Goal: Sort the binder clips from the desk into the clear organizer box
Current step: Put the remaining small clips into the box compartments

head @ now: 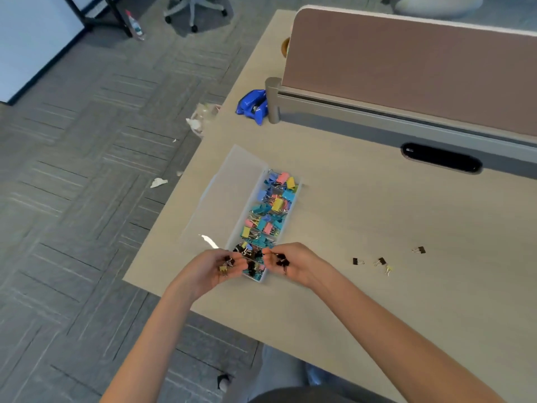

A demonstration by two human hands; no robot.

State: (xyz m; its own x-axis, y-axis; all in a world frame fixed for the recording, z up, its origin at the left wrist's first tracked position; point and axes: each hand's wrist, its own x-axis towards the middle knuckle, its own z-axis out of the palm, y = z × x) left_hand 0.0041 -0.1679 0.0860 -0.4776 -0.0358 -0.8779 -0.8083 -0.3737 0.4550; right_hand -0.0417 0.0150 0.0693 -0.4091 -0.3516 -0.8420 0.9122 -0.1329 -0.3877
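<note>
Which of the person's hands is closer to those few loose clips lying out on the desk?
Right. The right hand, over the organizer box's near end, has the loose clips off to its right; the left hand is farther, at the box's left edge.

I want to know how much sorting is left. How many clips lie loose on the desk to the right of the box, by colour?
black clips: 3
yellow clip: 1
Total: 4
</note>
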